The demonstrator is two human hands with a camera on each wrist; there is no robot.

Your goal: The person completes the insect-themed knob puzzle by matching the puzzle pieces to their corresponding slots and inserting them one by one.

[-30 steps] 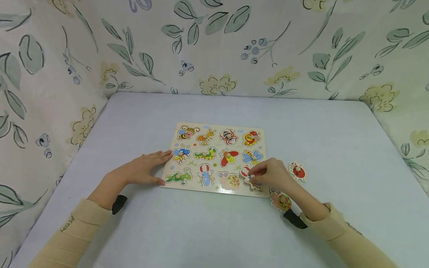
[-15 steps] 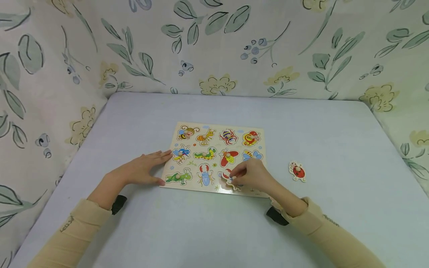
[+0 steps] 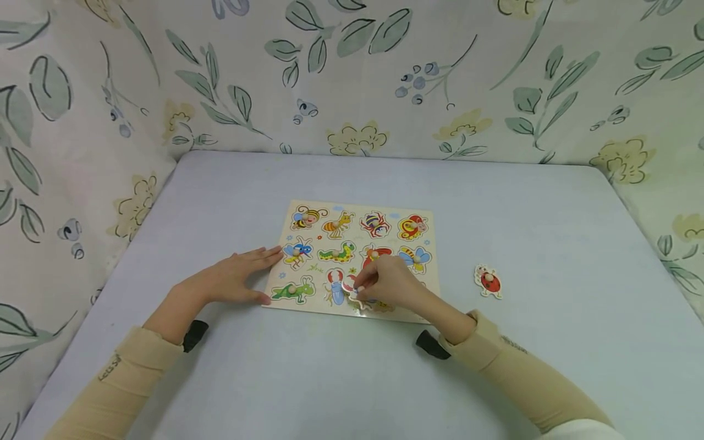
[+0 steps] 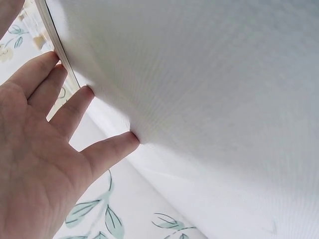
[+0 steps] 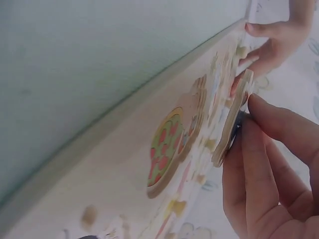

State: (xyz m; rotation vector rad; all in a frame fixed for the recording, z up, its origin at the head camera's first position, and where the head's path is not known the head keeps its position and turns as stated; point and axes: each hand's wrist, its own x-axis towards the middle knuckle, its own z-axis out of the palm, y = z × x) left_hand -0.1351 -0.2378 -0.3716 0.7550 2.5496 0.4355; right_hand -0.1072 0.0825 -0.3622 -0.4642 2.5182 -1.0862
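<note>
My right hand [image 3: 393, 281] pinches a wooden stag beetle puzzle piece [image 3: 349, 285] by its knob, over the lower row of the peg puzzle board [image 3: 324, 308]. In the right wrist view the beetle piece [image 5: 233, 119] is held tilted, apart from the board face. It overlaps the printed blue beetle picture [image 3: 337, 290] in the head view. A snail picture [image 5: 167, 149] shows on the board beside it. My left hand [image 3: 233, 278] lies with spread, straight fingers at the board's left edge, its fingertips touching the edge in the left wrist view.
A ladybird piece [image 3: 488, 281] lies on the white table [image 3: 330, 379] right of the board. Several insect pieces with knobs, such as the caterpillar [image 3: 337, 252] and grasshopper [image 3: 294, 290], sit in the board. Floral cloth [image 3: 357, 91] hangs behind.
My right hand has moved left along the board's lower row with the beetle piece. Its sleeve now covers the loose snail piece seen earlier. The left hand has stayed still.
</note>
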